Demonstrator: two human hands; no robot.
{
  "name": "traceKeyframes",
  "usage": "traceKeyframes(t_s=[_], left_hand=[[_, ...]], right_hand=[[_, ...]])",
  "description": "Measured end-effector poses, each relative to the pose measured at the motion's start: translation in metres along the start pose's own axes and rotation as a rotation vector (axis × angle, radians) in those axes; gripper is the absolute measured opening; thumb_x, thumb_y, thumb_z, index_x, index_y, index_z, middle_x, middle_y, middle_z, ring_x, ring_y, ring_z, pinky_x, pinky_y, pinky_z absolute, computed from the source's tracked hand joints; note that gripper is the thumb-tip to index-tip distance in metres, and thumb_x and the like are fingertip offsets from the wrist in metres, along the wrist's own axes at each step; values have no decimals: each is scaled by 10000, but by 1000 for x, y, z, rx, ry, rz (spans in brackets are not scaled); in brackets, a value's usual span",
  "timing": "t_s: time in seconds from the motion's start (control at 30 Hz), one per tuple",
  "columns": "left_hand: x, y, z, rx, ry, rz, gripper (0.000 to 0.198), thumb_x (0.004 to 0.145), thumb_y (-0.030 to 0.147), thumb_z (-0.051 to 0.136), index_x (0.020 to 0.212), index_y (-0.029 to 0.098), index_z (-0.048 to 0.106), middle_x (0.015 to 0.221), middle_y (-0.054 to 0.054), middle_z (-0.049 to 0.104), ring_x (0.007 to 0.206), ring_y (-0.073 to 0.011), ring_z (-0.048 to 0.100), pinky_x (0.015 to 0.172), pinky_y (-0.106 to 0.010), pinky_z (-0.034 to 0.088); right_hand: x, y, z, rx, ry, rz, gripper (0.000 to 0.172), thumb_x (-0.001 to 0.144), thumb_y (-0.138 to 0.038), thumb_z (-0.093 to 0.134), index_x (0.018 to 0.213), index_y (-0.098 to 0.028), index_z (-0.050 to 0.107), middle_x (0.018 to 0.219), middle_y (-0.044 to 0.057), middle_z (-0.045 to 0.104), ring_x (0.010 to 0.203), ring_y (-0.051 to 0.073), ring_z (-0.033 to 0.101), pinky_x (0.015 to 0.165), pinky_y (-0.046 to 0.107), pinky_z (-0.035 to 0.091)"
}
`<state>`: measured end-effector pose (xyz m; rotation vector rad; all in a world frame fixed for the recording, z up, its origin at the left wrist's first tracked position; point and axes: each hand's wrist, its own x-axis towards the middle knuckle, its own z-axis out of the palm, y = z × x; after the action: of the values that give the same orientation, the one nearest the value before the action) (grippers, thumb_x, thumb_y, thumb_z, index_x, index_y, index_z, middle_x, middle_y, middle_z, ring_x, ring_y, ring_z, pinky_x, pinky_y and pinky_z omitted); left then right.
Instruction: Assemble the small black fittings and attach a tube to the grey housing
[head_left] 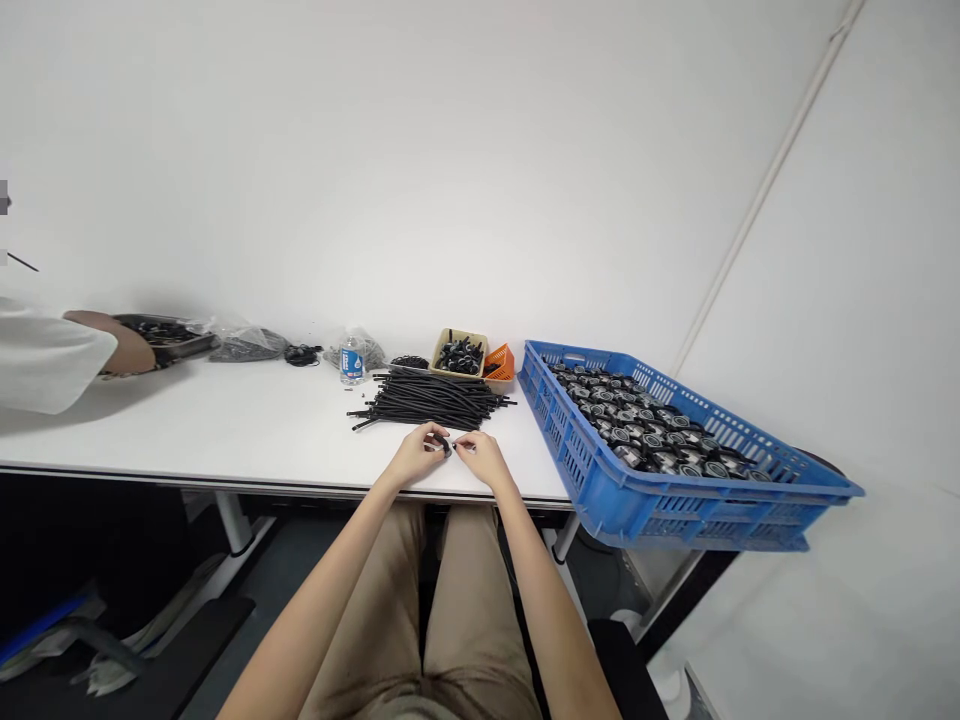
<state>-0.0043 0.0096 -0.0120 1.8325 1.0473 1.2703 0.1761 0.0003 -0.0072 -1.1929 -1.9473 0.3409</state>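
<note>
Small black part (pixel 445 446) pinched by left hand (pixel 417 456) near tabletop's front edge (pixel 300 486)
Likely light, stiff; best gripped by its sides. Whether right hand (pixel 481 456) pinches it cannot be told.

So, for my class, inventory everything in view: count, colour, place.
White table: one, white, centre-left
Crate: one, blue, table's right end
Round-faced parts: many, black-grey, in crate
Slender tubes: many, black, piled mid-table
Small basket: one, beige, behind tubes
Basket contents: many, mostly black, inside it
Second basket: one, orange, beside beige one
Bottle: one, clear, blue-labelled, left of tubes
Plastic bags: two, clear, table's back
Cord-like bundles: two, black, table's back
Tray: one, dark, far left
Co-worker's sleeve: one, white, far left
Wall: one, white, behind table
Pipe: one, white, right
Tiny part: one, black, at left grip
Left grip: one, bare, table's front
Right grip: one, bare, beside left
Forearms: two, bare, below
Trousers: one pair, tan, bottom
</note>
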Motion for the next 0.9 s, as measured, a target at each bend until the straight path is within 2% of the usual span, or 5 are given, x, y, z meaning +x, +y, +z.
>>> traceKeyframes(t_s=[0.33, 0.53, 0.67, 0.9], left_hand=[[0, -3, 0, -20, -5, 5, 258, 674, 274, 595, 908, 170, 629, 956, -56, 691, 756, -167, 648, 763, -310, 509], [-1, -2, 1, -33, 17, -1, 212, 707, 356, 650, 802, 185, 569, 820, -30, 681, 715, -167, 641, 723, -291, 492], [-1, -2, 1, -28, 6, -10, 197, 696, 341, 645, 770, 187, 547, 799, -25, 670, 716, -167, 640, 722, -288, 489], [1, -5, 0, -49, 28, 24, 260, 608, 242, 645, 856, 184, 593, 871, -27, 655, 820, -184, 643, 795, -316, 513]], right_hand=[[-1, 0, 0, 16, 10, 8, 220, 833, -78, 602, 958, -181, 751, 946, 53, 728, 857, 180, 659, 806, 265, 495], [0, 2, 0, 17, 14, -9, 235, 843, -74, 578, 957, -187, 750, 952, 55, 724, 866, 177, 650, 805, 267, 492], [0, 4, 1, 29, 30, 1, 246, 841, -78, 568, 967, -195, 744, 952, 50, 719, 850, 169, 644, 816, 274, 493], [0, 6, 3, 48, 46, -6, 249, 833, -69, 566, 987, -183, 725, 960, 52, 704, 829, 158, 636, 816, 277, 494]])
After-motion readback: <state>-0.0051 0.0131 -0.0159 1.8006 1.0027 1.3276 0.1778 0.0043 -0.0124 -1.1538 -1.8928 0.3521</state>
